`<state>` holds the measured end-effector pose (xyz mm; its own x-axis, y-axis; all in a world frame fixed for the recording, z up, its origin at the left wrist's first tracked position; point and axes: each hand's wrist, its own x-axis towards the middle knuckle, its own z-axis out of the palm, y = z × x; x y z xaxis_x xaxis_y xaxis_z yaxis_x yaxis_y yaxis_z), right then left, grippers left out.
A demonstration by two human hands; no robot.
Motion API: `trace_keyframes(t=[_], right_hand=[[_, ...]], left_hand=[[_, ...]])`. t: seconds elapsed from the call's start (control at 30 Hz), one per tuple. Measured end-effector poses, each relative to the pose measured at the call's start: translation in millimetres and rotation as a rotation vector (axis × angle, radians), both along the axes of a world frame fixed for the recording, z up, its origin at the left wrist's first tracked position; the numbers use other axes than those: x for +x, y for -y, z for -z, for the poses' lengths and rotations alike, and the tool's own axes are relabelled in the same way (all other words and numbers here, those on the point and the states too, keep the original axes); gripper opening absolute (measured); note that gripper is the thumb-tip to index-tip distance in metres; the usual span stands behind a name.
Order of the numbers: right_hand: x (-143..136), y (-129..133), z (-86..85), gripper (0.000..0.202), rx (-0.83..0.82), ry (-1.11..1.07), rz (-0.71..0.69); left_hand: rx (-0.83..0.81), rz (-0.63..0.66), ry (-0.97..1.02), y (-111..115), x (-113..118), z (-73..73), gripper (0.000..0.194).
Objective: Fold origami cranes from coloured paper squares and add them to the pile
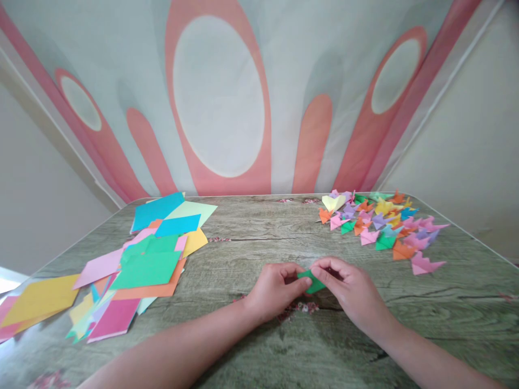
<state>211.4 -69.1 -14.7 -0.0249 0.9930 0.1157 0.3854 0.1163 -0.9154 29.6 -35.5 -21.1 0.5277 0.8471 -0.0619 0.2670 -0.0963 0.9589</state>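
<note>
At the table (251, 224), your left hand (275, 286) and right hand (352, 285) pinch green paper (315, 286), seemingly mid-fold though partly hidden, calling for firm creasing next.

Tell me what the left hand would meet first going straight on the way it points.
Gripping the green paper, the left hand would probably meet the right hand first, though exact depth is unclear.
</note>
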Motion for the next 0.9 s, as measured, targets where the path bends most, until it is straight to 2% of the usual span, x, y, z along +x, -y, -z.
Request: trace_keyframes(t=[0.13, 0.27, 0.43, 0.63, 0.7, 0.8, 0.9], right_hand=[[-4, 2, -1.2, 0.024, 0.07, 0.062, -0.038], [-4, 0, 4.2, 0.024, -0.021, 0.037, -0.015], [-2, -2, 6.3, 0.024, -0.04, 0.076, -0.035], [0, -4, 13.2, 0.023, -0.03, 0.019, -0.069], [0, -4, 15.1, 0.022, 0.032, 0.038, -0.073], [0, -3, 15.6, 0.018, 0.237, 0.146, -0.126], [0, -3, 14.8, 0.017, 0.44, 0.263, -0.14]], left_hand=[[-0.05, 0.003, -0.009, -1, 0, -2.8, 0.03], [-0.079, -0.075, 0.058, -2, 1, -4.3, 0.031], [-0.112, -0.031, 0.073, -8, 0, -3.4, 0.02], [-0.223, -0.008, 0.281, -10, 0, -6.5, 0.026], [-0.287, -0.011, 0.313, -11, -1, -7.3, 0.027], [-0.415, -0.08, 0.361, -14, -3, -6.8, 0.025], [-0.617, -0.109, 0.432, -18, -7, -5.3, 0.018]])
